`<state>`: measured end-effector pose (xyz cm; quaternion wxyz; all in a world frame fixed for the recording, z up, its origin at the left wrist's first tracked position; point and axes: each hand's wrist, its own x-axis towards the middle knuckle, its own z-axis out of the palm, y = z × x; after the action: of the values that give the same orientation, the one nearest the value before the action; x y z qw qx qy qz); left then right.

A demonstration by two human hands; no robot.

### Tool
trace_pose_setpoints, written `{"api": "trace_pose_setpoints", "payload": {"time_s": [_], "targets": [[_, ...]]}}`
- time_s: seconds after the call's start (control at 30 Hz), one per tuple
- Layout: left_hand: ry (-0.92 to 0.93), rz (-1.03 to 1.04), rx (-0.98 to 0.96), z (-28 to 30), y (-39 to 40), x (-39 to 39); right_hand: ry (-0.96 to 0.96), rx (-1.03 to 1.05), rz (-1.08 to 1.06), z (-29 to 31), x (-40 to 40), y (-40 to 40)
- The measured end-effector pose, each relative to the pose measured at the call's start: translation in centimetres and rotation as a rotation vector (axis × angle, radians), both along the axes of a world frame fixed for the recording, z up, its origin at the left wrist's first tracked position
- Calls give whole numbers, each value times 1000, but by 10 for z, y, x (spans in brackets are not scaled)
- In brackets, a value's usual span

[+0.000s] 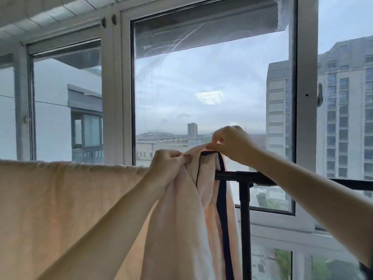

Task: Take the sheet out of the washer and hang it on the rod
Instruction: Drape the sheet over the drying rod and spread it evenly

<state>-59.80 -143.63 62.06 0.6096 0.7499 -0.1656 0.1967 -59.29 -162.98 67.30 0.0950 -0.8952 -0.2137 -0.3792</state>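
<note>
Forearms: both reached up and away from the camera, left from bottom centre, right from the lower right edge, converging on one bunched stretch of cloth.

Sheet: the pale peach sheet [60, 199] was out of the washer and already draped over the rod across the whole left half of the view, hanging flat. Its right end was still gathered, a dark-trimmed edge running down in a narrow fold beside the upright.

Left hand: the left hand [168, 166] had fingers curled tight, pinching a fold of the sheet at rod height, just left of the bunch.

Right hand: the right hand [232, 143] sat higher and farther right, thumb and fingertips pinching the topmost corner of the hem, lifted clear above the rod.

Rod: the black rod [238, 175] ran left to right; its bare length lay to the right of both hands, past the black upright post [245, 219].

Key relation: the sheet's long axis followed the rod, and the uncovered rod lay rightward from the fingers. The right hand was nearer that bare stretch, so it looked the one to carry the corner along.

Stage, by my reading: mostly hung, last end yet to be spread.

Risk: the gathered end could slide off if released early.

Backdrop: window frames [305, 98] and tower blocks stood beyond.
</note>
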Motion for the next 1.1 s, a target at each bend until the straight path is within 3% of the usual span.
{"api": "trace_pose_setpoints", "payload": {"time_s": [0.1,0.2,0.33,0.43,0.6,0.73,0.9,1.0,1.1], "targets": [[69,-6,-82,-6,6,18,87,91,-1,-8,8,14],[73,10,-97,-10,11,26,292,196,170,-14,3,22],[73,-17,-90,-6,17,25,528,106,315,-14,-6,21],[38,-27,-39,-2,15,21,442,54,314,-15,-4,21],[-92,-27,128,1,16,17,380,152,294,-11,-6,5],[-372,177,469,-2,17,21,443,502,344,-8,-19,-24],[-351,80,516,-18,11,34,522,948,369,-3,-41,-68],[-377,135,568,-23,7,38,427,1012,280,-2,-50,-93],[-385,145,577,-25,2,34,235,912,63,-2,-57,-120]]}}
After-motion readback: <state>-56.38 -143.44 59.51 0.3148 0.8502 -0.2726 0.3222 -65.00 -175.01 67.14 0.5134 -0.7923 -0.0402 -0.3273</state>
